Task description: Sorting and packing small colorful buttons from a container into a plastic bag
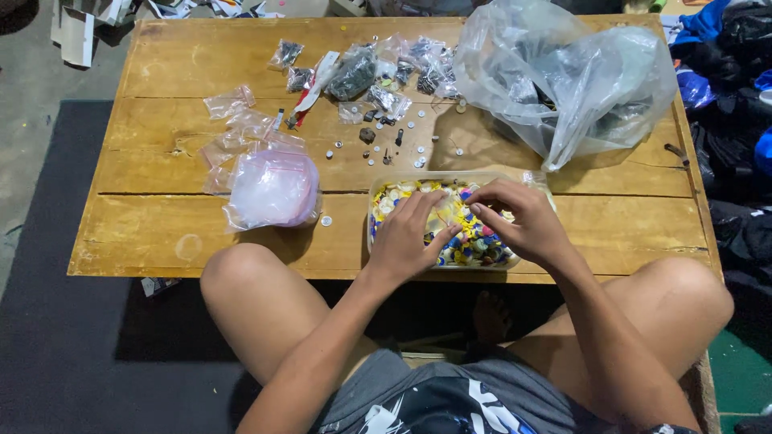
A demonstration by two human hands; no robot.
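Clear plastic forms the tub (pixel 376 210) at the near edge of the wooden surface (pixel 161 233), and we have both hands in it, over a heap of small coloured pieces (pixel 470 245), yellow, blue and pink. Our left hand (pixel 408 239) lies flat on the heap, fingers spread and holding nothing. Our right hand (pixel 527 221) curls over the far side, fingertips drawn together, though we cannot tell if they pinch a piece. We judge this as sorting, calling for a fine pinch. Just left lies a pale pink bag (pixel 272 189); farther back sit small packets (pixel 354 72), scattered tiny parts (pixel 378 133) and a big clear bag (pixel 563 80).
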